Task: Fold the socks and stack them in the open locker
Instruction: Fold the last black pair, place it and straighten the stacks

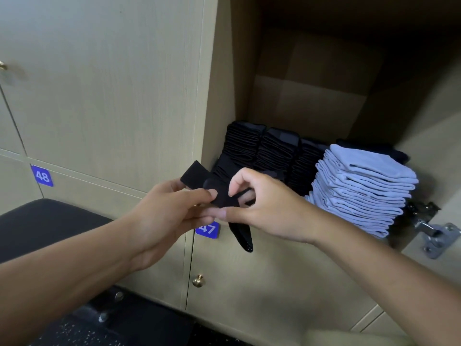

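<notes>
A black sock point(218, 193) hangs in front of the open locker point(311, 96), its cuff sticking up to the left and its toe dangling below. My left hand point(172, 211) pinches its middle between thumb and fingers. My right hand point(262, 211) pinches the same sock from the right. Inside the locker stand stacks of folded black socks point(259, 151) at the left. A tall stack of folded white socks point(361, 188) leans at the right.
Closed locker doors surround the open one, with blue number tags 48 point(42, 176) and 47 point(208, 229) and a brass knob point(198, 280). A metal hinge point(434, 233) sticks out at the lower right. A black padded bench point(45, 226) sits at the lower left.
</notes>
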{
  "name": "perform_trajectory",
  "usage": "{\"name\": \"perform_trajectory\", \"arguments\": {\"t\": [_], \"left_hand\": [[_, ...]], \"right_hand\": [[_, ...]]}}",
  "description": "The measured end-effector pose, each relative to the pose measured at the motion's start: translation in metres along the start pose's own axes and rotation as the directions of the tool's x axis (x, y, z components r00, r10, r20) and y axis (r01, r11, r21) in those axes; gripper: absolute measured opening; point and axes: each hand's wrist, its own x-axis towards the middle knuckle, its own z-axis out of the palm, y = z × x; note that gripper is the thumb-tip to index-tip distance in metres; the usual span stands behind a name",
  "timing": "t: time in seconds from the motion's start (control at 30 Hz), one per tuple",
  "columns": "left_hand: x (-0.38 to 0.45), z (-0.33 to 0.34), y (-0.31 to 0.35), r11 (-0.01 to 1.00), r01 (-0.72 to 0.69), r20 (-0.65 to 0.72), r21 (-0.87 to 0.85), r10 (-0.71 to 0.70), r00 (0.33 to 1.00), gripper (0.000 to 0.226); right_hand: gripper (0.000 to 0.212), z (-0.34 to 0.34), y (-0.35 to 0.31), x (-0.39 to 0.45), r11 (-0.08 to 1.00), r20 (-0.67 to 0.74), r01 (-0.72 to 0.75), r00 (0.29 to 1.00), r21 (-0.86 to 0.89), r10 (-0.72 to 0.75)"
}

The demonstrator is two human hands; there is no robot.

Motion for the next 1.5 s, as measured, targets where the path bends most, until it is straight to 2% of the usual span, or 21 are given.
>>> {"name": "perform_trajectory", "arguments": {"t": [0.27, 0.4, 0.5, 0.6, 0.7, 0.8, 0.97, 1.1, 1.37, 1.5], "left_hand": [[0.004, 0.001, 0.001, 0.983, 0.035, -0.051, -0.178, -0.045, 0.998, 0.02], [0.007, -0.004, -0.001, 0.995, 0.015, -0.017, -0.103, -0.017, 1.0, 0.027], [0.009, -0.009, -0.003, 0.999, -0.007, 0.068, 0.035, 0.004, 0.998, 0.048], [0.01, -0.014, -0.006, 0.971, -0.086, 0.104, 0.224, 0.064, 0.993, 0.041], [0.013, -0.022, -0.01, 0.86, -0.156, 0.104, 0.487, 0.121, 0.987, 0.036], [0.016, -0.03, -0.012, 0.776, -0.196, 0.134, 0.6, 0.144, 0.98, 0.023], [0.021, -0.038, -0.013, 0.737, -0.243, 0.153, 0.631, 0.189, 0.97, 0.009], [0.022, -0.042, -0.013, 0.738, -0.262, 0.16, 0.622, 0.208, 0.965, 0.007], [0.023, -0.047, -0.011, 0.723, -0.292, 0.185, 0.626, 0.226, 0.956, 0.008], [0.022, -0.05, -0.011, 0.715, -0.29, 0.194, 0.636, 0.216, 0.957, 0.009]], "right_hand": [[0.044, -0.004, 0.001, 0.0, 0.999, -0.013, 0.048, 0.999, -0.005, -0.048], [0.043, -0.006, 0.004, 0.002, 0.998, -0.043, 0.056, 0.998, 0.002, -0.056], [0.044, -0.008, 0.007, 0.003, 0.997, -0.058, 0.061, 0.996, -0.053, -0.064], [0.043, -0.011, 0.012, 0.005, 0.991, -0.062, 0.072, 0.995, -0.116, -0.079], [0.04, -0.022, 0.021, 0.008, 0.981, -0.083, 0.071, 0.993, -0.181, -0.087], [0.037, -0.036, 0.029, 0.013, 0.976, -0.128, 0.047, 0.989, -0.212, -0.075], [0.036, -0.056, 0.042, 0.032, 0.987, -0.216, -0.009, 0.976, -0.163, -0.027], [0.036, -0.067, 0.045, 0.061, 0.976, -0.219, 0.005, 0.974, -0.216, -0.054], [0.042, -0.06, 0.054, 0.108, 0.949, -0.007, 0.006, 1.0, -0.316, -0.009], [0.04, -0.053, 0.062, 0.118, 0.938, 0.053, -0.013, 0.998, -0.347, 0.033]]}}
